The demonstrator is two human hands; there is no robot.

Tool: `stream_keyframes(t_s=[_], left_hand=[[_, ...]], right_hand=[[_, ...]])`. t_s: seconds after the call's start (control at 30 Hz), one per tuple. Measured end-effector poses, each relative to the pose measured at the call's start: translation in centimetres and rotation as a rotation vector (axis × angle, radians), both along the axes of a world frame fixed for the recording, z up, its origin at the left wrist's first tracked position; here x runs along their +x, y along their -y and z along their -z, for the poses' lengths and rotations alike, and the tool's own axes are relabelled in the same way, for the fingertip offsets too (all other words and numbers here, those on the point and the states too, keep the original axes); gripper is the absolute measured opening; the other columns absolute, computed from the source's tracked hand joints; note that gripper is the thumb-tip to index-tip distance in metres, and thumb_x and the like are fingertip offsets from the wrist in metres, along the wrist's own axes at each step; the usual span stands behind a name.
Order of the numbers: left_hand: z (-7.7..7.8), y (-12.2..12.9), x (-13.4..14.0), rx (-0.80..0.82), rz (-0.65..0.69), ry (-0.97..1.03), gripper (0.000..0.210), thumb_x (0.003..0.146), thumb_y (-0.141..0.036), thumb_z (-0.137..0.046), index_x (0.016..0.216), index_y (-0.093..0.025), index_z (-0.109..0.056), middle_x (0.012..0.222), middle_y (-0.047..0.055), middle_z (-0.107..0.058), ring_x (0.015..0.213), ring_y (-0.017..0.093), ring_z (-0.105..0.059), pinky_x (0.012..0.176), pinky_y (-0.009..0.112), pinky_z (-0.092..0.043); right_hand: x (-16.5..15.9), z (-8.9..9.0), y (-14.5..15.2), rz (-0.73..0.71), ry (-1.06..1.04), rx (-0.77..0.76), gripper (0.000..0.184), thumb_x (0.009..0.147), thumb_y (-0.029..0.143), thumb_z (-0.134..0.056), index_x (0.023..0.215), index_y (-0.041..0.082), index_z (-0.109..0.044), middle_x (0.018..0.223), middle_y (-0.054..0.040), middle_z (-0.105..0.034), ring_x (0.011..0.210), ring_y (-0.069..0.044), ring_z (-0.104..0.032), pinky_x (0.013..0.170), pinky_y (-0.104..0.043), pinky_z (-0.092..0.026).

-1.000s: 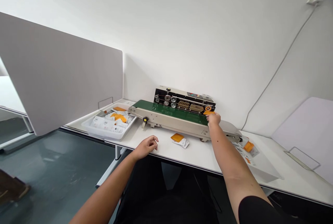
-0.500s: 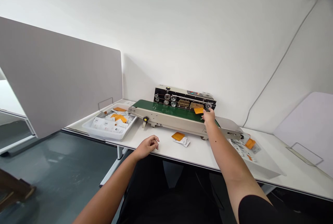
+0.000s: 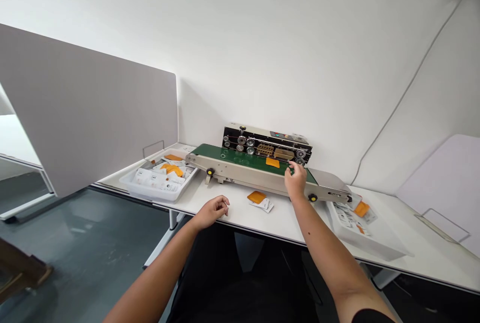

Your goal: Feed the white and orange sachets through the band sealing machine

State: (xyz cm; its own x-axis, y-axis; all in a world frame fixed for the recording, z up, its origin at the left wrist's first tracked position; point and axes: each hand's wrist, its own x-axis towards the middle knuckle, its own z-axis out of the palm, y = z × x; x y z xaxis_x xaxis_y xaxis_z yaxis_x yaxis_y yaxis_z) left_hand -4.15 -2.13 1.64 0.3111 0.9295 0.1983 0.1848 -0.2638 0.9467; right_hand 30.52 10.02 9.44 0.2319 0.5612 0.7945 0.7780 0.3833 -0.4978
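My right hand (image 3: pixel 295 180) is raised over the right part of the green conveyor belt (image 3: pixel 210 151), its fingers slightly apart with nothing visible in them. Left of its fingertips, an orange packet (image 3: pixel 272 162) sits at the belt's far side against the band sealing machine (image 3: pixel 267 145), apart from the hand. At the table's front edge rests my left hand (image 3: pixel 212 211), loosely curled, thumb and fingers apart, holding nothing. Between the hands, a small pile on the table has an orange packet (image 3: pixel 256 197) on top of white printed packets (image 3: pixel 264 205).
A clear bin (image 3: pixel 150 194) of white and orange packets stands left of the conveyor. Another translucent bin (image 3: pixel 382 245) with packets is at the right end. Grey partitions (image 3: pixel 112 113) flank the table (image 3: pixel 232 218), and a cable (image 3: pixel 408 83) runs down the wall.
My right hand has let go of the orange packet and drawn back slightly toward me. The packet has moved left along the sealing machine. My left hand has stayed in place.
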Motion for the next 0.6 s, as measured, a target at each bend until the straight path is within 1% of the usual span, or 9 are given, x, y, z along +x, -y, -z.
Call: stream_keyframes(t_s=[0.1,0.2,0.23,0.3,0.37,0.4,0.47,0.53,0.6], left_hand=[[-0.2,0.1,0.0,-0.004,0.003,-0.010,0.025,0.081,-0.037,-0.064,0.096,-0.019,-0.056,0.072,-0.001,-0.066,0.058,0.012,-0.044,0.058,0.023,-0.030],[-0.2,0.0,0.0,0.004,-0.002,-0.009,0.025,0.081,-0.036,-0.065,0.096,-0.019,-0.057,0.072,-0.001,-0.066,0.059,0.012,-0.046,0.059,0.023,-0.031],[0.0,-0.1,0.0,0.008,-0.002,-0.007,0.025,0.081,-0.036,-0.066,0.096,-0.019,-0.057,0.072,-0.001,-0.065,0.059,0.012,-0.047,0.059,0.023,-0.031],[0.4,-0.3,-0.1,0.019,0.002,0.000,0.025,0.082,-0.036,-0.065,0.097,-0.018,-0.057,0.072,-0.001,-0.066,0.059,0.012,-0.047,0.058,0.023,-0.031],[0.9,-0.5,-0.3,0.028,0.008,0.001,0.023,0.083,-0.035,-0.064,0.098,-0.018,-0.058,0.073,-0.001,-0.066,0.058,0.012,-0.046,0.058,0.022,-0.031],[1.1,-0.6,-0.4,0.030,0.013,0.000,0.022,0.084,-0.033,-0.063,0.098,-0.018,-0.058,0.074,0.000,-0.067,0.059,0.012,-0.046,0.058,0.022,-0.031],[1.5,-0.8,-0.6,0.031,0.018,0.000,0.021,0.085,-0.032,-0.062,0.099,-0.018,-0.058,0.075,0.000,-0.067,0.059,0.012,-0.047,0.057,0.022,-0.031],[1.7,-0.8,-0.7,0.031,0.026,0.010,0.021,0.085,-0.032,-0.063,0.099,-0.018,-0.059,0.075,0.000,-0.068,0.059,0.012,-0.048,0.058,0.022,-0.032],[1.7,-0.7,-0.7,0.031,0.040,0.026,0.020,0.085,-0.032,-0.063,0.099,-0.018,-0.059,0.075,0.000,-0.068,0.060,0.012,-0.050,0.058,0.022,-0.032]], right_hand=[[-0.7,-1.3,-1.4,-0.095,0.210,-0.169,0.029,0.090,0.031,-0.057,0.112,0.019,-0.070,0.113,-0.0121,-0.069,0.113,-0.028,-0.053,0.100,-0.038,-0.040],[-2.7,-2.7,-3.5,-0.186,0.390,-0.394,0.038,0.089,0.040,-0.065,0.120,0.018,-0.067,0.123,-0.0134,-0.067,0.116,-0.028,-0.052,0.096,-0.033,-0.040],[-3.6,-3.2,-4.3,-0.191,0.426,-0.459,0.042,0.089,0.043,-0.066,0.122,0.017,-0.066,0.123,-0.0137,-0.068,0.115,-0.027,-0.051,0.093,-0.033,-0.041],[-5.3,-4.0,-5.7,-0.184,0.473,-0.552,0.044,0.089,0.047,-0.068,0.118,0.014,-0.066,0.113,-0.0140,-0.071,0.109,-0.026,-0.052,0.088,-0.032,-0.042],[-7.0,-4.7,-6.9,-0.184,0.513,-0.588,0.039,0.089,0.046,-0.069,0.107,0.012,-0.068,0.101,-0.0142,-0.072,0.102,-0.025,-0.053,0.085,-0.032,-0.042],[-7.9,-4.9,-7.4,-0.185,0.539,-0.594,0.034,0.090,0.043,-0.070,0.102,0.011,-0.068,0.097,-0.0146,-0.072,0.101,-0.024,-0.054,0.086,-0.033,-0.043],[-9.4,-5.3,-7.8,-0.184,0.596,-0.585,0.028,0.093,0.037,-0.068,0.100,0.010,-0.067,0.101,-0.0141,-0.070,0.102,-0.024,-0.058,0.090,-0.037,-0.045],[-10.5,-5.6,-7.7,-0.182,0.643,-0.555,0.025,0.095,0.033,-0.066,0.105,0.010,-0.066,0.110,-0.0133,-0.068,0.106,-0.024,-0.061,0.095,-0.042,-0.047],[-11.0,-5.9,-7.3,-0.179,0.668,-0.523,0.020,0.096,0.025,-0.064,0.108,0.009,-0.067,0.112,-0.0147,-0.067,0.108,-0.024,-0.062,0.097,-0.040,-0.047]])
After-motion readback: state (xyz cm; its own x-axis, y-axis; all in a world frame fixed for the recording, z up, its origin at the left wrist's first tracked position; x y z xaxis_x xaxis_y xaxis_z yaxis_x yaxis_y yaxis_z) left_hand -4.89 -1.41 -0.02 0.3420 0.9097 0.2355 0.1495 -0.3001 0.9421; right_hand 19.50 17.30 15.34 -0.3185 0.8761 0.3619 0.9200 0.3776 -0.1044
